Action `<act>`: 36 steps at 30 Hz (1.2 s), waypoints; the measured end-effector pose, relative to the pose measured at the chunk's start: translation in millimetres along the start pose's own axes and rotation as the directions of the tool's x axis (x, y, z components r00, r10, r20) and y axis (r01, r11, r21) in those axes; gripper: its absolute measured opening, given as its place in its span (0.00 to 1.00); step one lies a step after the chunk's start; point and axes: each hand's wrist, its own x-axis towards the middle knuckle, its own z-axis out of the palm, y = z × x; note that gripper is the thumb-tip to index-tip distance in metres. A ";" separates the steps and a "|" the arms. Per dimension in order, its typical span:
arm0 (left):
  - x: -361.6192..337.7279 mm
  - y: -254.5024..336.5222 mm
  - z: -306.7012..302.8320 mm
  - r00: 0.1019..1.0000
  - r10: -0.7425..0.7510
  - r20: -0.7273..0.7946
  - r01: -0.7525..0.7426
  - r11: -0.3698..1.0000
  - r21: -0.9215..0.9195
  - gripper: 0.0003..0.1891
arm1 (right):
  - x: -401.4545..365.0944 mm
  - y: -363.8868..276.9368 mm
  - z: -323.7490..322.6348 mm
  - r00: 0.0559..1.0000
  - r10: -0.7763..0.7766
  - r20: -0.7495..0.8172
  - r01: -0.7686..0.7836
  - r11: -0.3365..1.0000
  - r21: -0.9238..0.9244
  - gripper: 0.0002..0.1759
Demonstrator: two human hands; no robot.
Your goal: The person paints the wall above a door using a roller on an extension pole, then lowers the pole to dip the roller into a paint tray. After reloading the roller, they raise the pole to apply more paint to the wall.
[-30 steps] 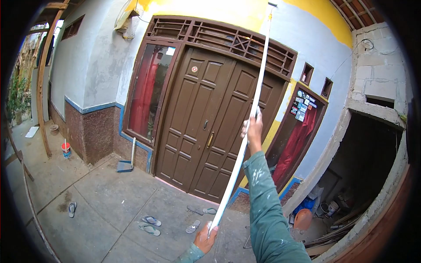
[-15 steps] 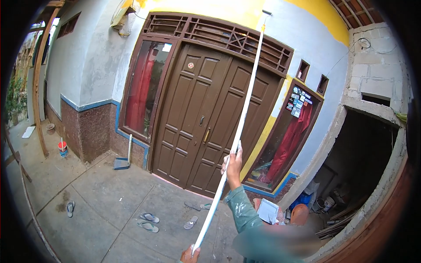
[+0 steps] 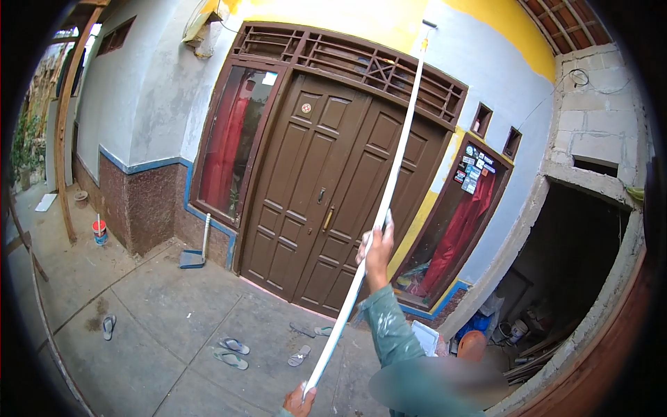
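Observation:
A long white extension pole [image 3: 399,153] slants up across the view, a paint roller [image 3: 430,24] at its far end against the wall above the doors. My right hand [image 3: 376,251], whitish on the fingers, is closed around the pole partway up. Lower down, my left hand [image 3: 299,400] grips the pole near the bottom edge of the view. The upper wall [image 3: 479,52] is light blue-white there, with yellow paint [image 3: 514,24] along its top. My green sleeve [image 3: 392,323] has white paint marks.
Brown double doors [image 3: 319,181] stand shut ahead, between windows with red curtains. Several sandals [image 3: 235,345] lie on the concrete floor. A dustpan [image 3: 192,259], a small red-and-blue bucket [image 3: 99,233] and a wooden post [image 3: 67,139] are left. A white tray [image 3: 424,338] is right, by a dark doorway.
My right hand has moved a little up and to the right with the pole. The roller end sits slightly farther right on the wall. The whole view has shifted slightly.

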 end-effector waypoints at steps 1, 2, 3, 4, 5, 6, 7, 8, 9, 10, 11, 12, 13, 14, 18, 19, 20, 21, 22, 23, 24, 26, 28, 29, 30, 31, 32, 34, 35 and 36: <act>11.9 13.6 1.9 1.000 0.017 0.024 -0.016 1.000 -0.009 0.17 | 14.7 -9.0 0.6 1.000 -0.017 0.006 0.017 1.000 -0.006 0.28; 22.9 26.2 4.4 0.998 0.034 0.048 -0.033 0.999 -0.018 0.17 | 29.8 -16.4 0.7 1.000 -0.017 0.004 0.017 1.000 -0.007 0.28; 32.9 40.8 7.4 0.998 0.035 0.051 -0.034 0.999 -0.018 0.17 | 45.2 -22.3 0.4 1.000 -0.017 0.007 0.017 1.000 -0.008 0.28; 40.6 56.2 10.1 0.999 0.040 0.023 -0.039 0.998 -0.058 0.17 | 57.4 -27.9 0.0 1.000 -0.017 0.010 0.017 1.000 -0.008 0.28; 43.0 64.0 11.4 0.999 0.044 -0.005 -0.044 0.994 -0.097 0.17 | 66.6 -33.5 -0.4 1.000 -0.018 0.007 0.018 1.000 -0.008 0.28; 41.7 65.2 11.5 0.999 0.044 -0.002 -0.044 0.994 -0.097 0.17 | 74.3 -38.2 -0.8 1.000 -0.013 0.025 0.013 1.000 0.012 0.27; 40.3 65.8 11.8 0.999 0.040 0.001 -0.039 0.994 -0.105 0.17 | 80.0 -41.4 -1.6 0.999 -0.008 0.043 0.007 0.999 0.031 0.27; 39.0 65.4 12.4 0.999 0.035 0.005 -0.034 0.993 -0.113 0.17 | 84.6 -41.1 -3.2 0.999 0.008 0.044 -0.009 0.999 0.032 0.26; 35.6 60.1 11.8 0.999 0.032 0.010 -0.030 0.993 -0.113 0.17 | 86.1 -38.7 -5.5 0.999 0.011 0.039 -0.012 0.999 0.031 0.26; 29.1 49.9 10.8 0.999 -0.004 0.048 0.009 0.995 -0.104 0.17 | 87.0 -34.9 -7.6 0.999 0.030 0.039 -0.032 0.998 0.049 0.25; 21.8 39.4 9.6 0.996 -0.040 0.084 0.048 0.994 -0.094 0.17 | 88.3 -28.8 -9.2 0.998 0.051 0.043 -0.054 0.996 0.068 0.23; 14.5 30.4 8.6 0.996 -0.046 0.082 0.054 0.994 -0.095 0.17 | 89.8 -17.9 -13.7 0.996 0.065 0.059 -0.070 0.994 0.085 0.24; 6.8 21.3 7.8 0.992 -0.078 0.102 0.087 0.992 -0.090 0.16 | 86.8 -11.1 -15.3 0.996 0.070 0.062 -0.075 0.994 0.084 0.24; -1.6 9.9 7.4 0.987 -0.109 0.120 0.120 0.989 -0.084 0.16 | 82.9 -4.7 -16.4 0.995 0.080 0.055 -0.084 0.993 0.083 0.25; -26.2 -67.1 20.4 0.953 0.303 0.008 -0.297 0.926 0.232 0.14 | 60.4 18.8 -19.0 0.992 0.107 0.072 -0.115 0.987 0.115 0.27; -26.0 -66.5 17.9 0.971 0.235 0.035 -0.237 0.947 0.218 0.13 | 52.2 21.8 -17.7 0.992 0.108 0.071 -0.117 0.983 0.141 0.26; -25.2 -65.5 16.1 0.984 0.168 0.062 -0.177 0.963 0.205 0.13 | 43.2 24.3 -16.5 0.991 0.114 0.068 -0.123 0.982 0.144 0.27; -21.5 -52.5 11.9 0.985 0.163 0.059 -0.172 0.963 0.208 0.13 | 31.5 23.6 -12.9 0.990 0.119 0.070 -0.129 0.981 0.145 0.27; -15.0 -29.6 5.6 0.998 -0.014 0.055 0.008 0.995 0.103 0.13 | 19.5 21.1 -8.6 0.989 0.130 0.067 -0.138 0.981 0.137 0.27; -9.2 -11.7 -0.1 0.980 -0.188 0.069 0.188 0.982 -0.003 0.13 | 11.3 21.0 -6.1 0.988 0.139 0.063 -0.146 0.981 0.129 0.28; -5.7 -2.7 -4.0 0.980 -0.188 0.065 0.189 0.982 -0.001 0.13 | 8.6 25.4 -6.0 0.988 0.134 0.072 -0.142 0.982 0.123 0.29; -0.3 10.6 -10.3 0.961 -0.248 0.124 0.243 0.968 0.053 0.14 | 14.3 23.0 -3.4 0.990 0.126 0.070 -0.134 0.984 0.118 0.29; 11.0 26.5 -11.8 0.964 -0.235 0.127 0.229 0.971 0.064 0.16 | 25.1 13.4 -1.4 0.993 0.104 0.059 -0.109 0.989 0.104 0.28; 16.9 35.1 -11.4 0.967 -0.220 0.131 0.212 0.974 0.075 0.19 | 33.3 6.4 0.2 0.993 0.105 0.061 -0.111 0.989 0.102 0.28; 21.5 44.6 -10.7 0.966 -0.222 0.131 0.214 0.974 0.074 0.19 | 41.7 -0.5 1.0 0.994 0.089 0.066 -0.095 0.990 0.103 0.28; 25.2 54.7 -9.5 0.975 -0.185 0.118 0.173 0.979 0.106 0.19 | 49.3 -6.6 1.2 0.995 0.073 0.070 -0.079 0.992 0.102 0.27; 27.3 63.0 -10.3 0.983 -0.146 0.108 0.130 0.982 0.139 0.20 | 55.6 -11.7 1.6 0.994 0.060 0.086 -0.069 0.992 0.107 0.26; 22.8 81.0 -17.8 0.991 -0.075 0.110 0.052 0.980 0.194 0.20 | 65.3 -20.5 4.0 0.995 0.064 0.081 -0.072 0.992 0.107 0.26; 19.2 87.3 -20.4 0.994 -0.003 0.111 -0.025 0.968 0.249 0.20 | 69.1 -24.3 5.0 0.994 0.068 0.081 -0.077 0.991 0.109 0.26; 7.0 80.8 -23.6 0.994 0.000 0.108 -0.026 0.969 0.244 0.20 | 73.9 -24.8 4.4 0.994 0.066 0.083 -0.075 0.991 0.111 0.26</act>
